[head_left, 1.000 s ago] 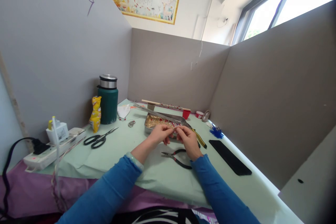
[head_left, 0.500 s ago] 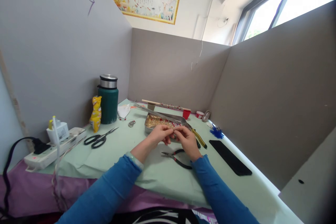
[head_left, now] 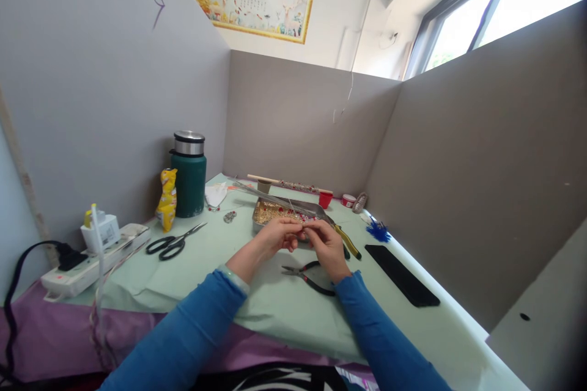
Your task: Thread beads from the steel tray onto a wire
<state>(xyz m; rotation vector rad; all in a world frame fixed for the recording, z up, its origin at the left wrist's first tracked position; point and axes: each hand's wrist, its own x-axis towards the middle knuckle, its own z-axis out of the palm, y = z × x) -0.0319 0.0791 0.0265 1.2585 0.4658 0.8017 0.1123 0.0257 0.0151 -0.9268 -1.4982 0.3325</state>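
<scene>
My left hand and my right hand meet fingertip to fingertip above the pale green mat, both pinched on a small beaded piece with a thin wire rising from it. Just behind them sits a metal tray of gold and red beads. Black-handled pliers lie on the mat under my right wrist. A yellow-handled tool lies to the right of my right hand.
Black scissors lie at the left, near a green flask and a yellow packet. A white power strip with a charger sits far left. A black flat case lies at the right. Grey partitions enclose the desk.
My hands have stayed almost in place; the fingertips shifted slightly as they work the small piece, and a thin wire now shows above them.
</scene>
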